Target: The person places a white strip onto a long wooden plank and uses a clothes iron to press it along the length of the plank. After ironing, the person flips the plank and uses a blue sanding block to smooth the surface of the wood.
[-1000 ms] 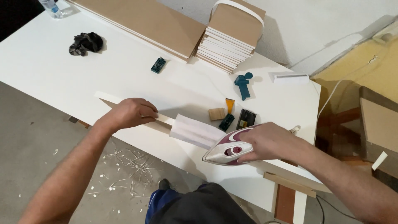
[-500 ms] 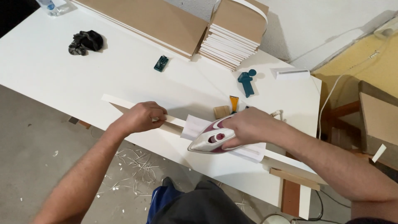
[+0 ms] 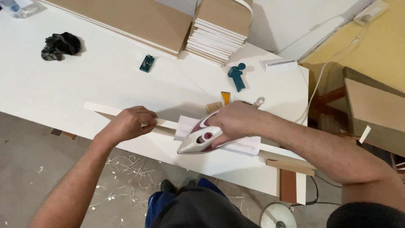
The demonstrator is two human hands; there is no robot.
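My right hand grips the handle of a white and maroon clothes iron. The iron's sole rests on a sheet of white paper laid over a long narrow board standing on edge along the front of the white table. My left hand presses down on the board's top edge, a short way left of the iron's tip. The board's right end sticks out past the paper, showing a brown wood face.
A stack of white-edged brown panels and larger brown boards lie at the back. A teal tool, a blue knobbed tool, an orange piece, a small wood block and a black rag sit on the table. Shavings litter the floor.
My right hand has slid the iron leftward along the board's edge, over the paper, toward my left hand. The left hand has stayed pressed on the board.
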